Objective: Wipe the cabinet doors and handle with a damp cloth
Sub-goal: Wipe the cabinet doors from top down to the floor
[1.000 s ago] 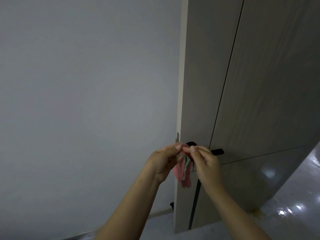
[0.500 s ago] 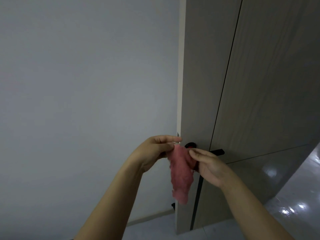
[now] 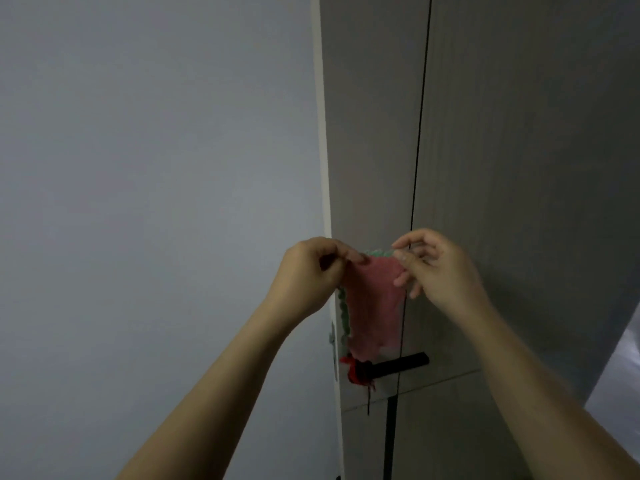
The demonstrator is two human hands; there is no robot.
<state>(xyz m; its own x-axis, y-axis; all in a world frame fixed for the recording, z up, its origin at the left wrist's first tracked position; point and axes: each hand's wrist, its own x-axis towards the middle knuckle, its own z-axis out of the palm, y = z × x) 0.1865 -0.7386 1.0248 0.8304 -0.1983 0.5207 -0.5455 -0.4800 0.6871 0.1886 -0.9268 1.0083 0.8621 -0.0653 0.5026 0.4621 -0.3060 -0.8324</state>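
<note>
A small pink cloth (image 3: 375,306) with a green frilled edge and a red tag hangs spread between my two hands. My left hand (image 3: 310,271) pinches its top left corner. My right hand (image 3: 434,268) pinches the top right corner between thumb and forefinger. The cloth hangs in front of the tall grey-brown cabinet doors (image 3: 519,168), just above the black bar handle (image 3: 401,364). A thin dark seam runs down between the two door panels. The cloth's bottom hides the handle's left end.
A plain grey wall (image 3: 156,168) fills the left half of the view. A glossy pale floor (image 3: 620,382) shows at the lower right. A small metal latch plate (image 3: 332,336) sits on the cabinet's light left edge.
My hands have risen and moved apart, spreading the bunched cloth out flat. The view has shifted so the handle now sits below the hands.
</note>
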